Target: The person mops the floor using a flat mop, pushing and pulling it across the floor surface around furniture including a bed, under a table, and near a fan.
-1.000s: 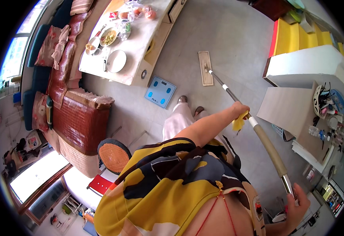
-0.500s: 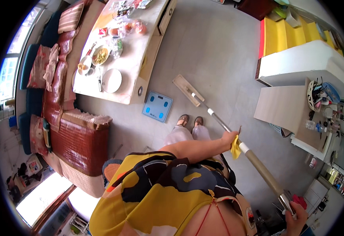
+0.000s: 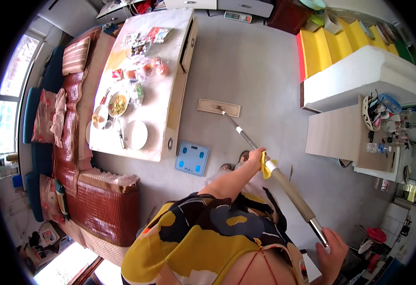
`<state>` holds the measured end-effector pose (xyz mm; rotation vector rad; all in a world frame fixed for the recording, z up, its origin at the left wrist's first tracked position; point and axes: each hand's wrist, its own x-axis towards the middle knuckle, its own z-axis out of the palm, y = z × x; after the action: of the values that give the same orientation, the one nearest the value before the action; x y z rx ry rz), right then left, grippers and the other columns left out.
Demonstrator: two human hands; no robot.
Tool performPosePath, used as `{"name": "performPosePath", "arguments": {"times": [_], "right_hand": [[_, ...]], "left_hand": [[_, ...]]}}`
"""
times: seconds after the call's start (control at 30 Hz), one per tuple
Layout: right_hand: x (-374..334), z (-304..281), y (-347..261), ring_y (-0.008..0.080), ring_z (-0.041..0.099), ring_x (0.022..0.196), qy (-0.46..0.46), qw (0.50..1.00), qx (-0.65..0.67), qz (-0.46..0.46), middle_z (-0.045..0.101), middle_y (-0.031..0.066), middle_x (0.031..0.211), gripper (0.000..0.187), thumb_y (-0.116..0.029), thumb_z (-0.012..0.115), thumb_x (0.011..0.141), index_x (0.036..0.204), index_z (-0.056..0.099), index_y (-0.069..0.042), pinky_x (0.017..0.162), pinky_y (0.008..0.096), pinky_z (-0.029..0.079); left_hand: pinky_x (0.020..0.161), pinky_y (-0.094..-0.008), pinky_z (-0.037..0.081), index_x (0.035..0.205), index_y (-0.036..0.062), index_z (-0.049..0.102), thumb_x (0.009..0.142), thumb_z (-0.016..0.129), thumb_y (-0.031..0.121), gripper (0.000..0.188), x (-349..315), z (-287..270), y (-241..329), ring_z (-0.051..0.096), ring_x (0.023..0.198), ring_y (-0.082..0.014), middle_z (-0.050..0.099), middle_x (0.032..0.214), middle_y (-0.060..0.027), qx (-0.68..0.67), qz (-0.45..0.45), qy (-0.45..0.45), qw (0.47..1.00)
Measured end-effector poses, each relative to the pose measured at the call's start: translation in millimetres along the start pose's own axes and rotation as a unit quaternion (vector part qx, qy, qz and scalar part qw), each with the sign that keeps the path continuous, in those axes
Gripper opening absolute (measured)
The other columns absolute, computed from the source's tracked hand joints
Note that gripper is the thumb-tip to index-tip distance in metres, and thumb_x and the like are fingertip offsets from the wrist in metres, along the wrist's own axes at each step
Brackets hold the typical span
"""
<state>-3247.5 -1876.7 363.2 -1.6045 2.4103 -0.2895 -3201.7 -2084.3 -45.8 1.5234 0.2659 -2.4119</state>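
Note:
A flat mop slants from my right side out to the floor ahead. My left hand is wrapped round the middle of its pole, and a yellow cloth hangs at the pole beside those fingers. At the silver top end, my right hand closes on the handle. The rectangular beige mop head lies flat on the grey floor, beyond my feet and to the right of the table. My shoes are partly hidden behind my left forearm.
A blue bathroom scale lies on the floor beside the long table, which carries dishes and food. A red-brown covered sofa stands at the left. On the right are a wooden cabinet and yellow stairs.
The mop head has swung left and turned to lie nearly crosswise. Both hands have moved left with the pole, still gripping it. My view has shifted forward, and I appear to have stepped.

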Motion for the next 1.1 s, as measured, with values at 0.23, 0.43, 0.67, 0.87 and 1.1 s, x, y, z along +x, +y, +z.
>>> {"name": "performPosePath", "arguments": {"times": [0.23,0.43,0.67,0.87,1.1], "right_hand": [[52,18,31,0.0286,0.061,0.07,-0.098,0.982,0.121,0.106,0.06,0.018,0.083,0.039,0.005,0.06,0.058,0.097,0.059,0.002,0.062,0.0307,0.047],[123,67,57,0.0242,0.061,0.065,-0.04,0.992,0.114,0.02,0.062,0.0104,0.087,0.034,0.003,0.061,0.061,0.095,0.061,-0.004,0.055,0.0305,0.046],[213,144,61,0.0267,0.06,0.063,0.02,0.98,0.191,0.047,0.062,0.0094,0.086,0.031,-0.001,0.061,0.064,0.095,0.062,-0.008,0.056,0.0317,0.048],[281,184,60,0.0289,0.059,0.064,0.063,0.971,0.222,0.061,0.062,0.0103,0.084,0.026,-0.004,0.057,0.069,0.095,0.061,-0.007,0.056,0.0346,0.047],[351,186,62,0.0297,0.061,0.07,0.048,0.954,0.268,0.126,0.062,0.0147,0.083,0.024,-0.002,0.059,0.067,0.091,0.062,-0.005,0.06,0.0339,0.048]], "left_hand": [[0.047,-0.0422,0.046,0.083,0.0001,0.045,0.077,0.053,0.009,0.013,24,20,40,0.054,0.051,-0.0288,0.05,0.066,-0.0121,0.012,0.08,-0.048,0.996],[0.051,-0.0407,0.049,0.1,0.0091,0.038,0.082,0.055,0.022,0.028,46,43,102,0.055,0.058,-0.026,0.055,0.079,-0.0129,0.012,0.098,-0.025,0.995],[0.053,-0.043,0.049,0.097,0.0081,0.04,0.079,0.059,0.028,0.033,67,70,172,0.054,0.06,-0.0261,0.052,0.079,-0.0128,0.068,0.166,0.0,0.984],[0.047,-0.0431,0.047,0.085,0.0016,0.044,0.076,0.057,0.021,0.025,134,83,263,0.052,0.053,-0.0285,0.049,0.067,-0.0113,0.104,0.153,0.018,0.983],[0.048,-0.0443,0.048,0.085,0.0006,0.045,0.075,0.058,0.019,0.024,164,120,318,0.052,0.053,-0.0286,0.047,0.066,-0.0117,0.143,0.155,0.067,0.975]]}}
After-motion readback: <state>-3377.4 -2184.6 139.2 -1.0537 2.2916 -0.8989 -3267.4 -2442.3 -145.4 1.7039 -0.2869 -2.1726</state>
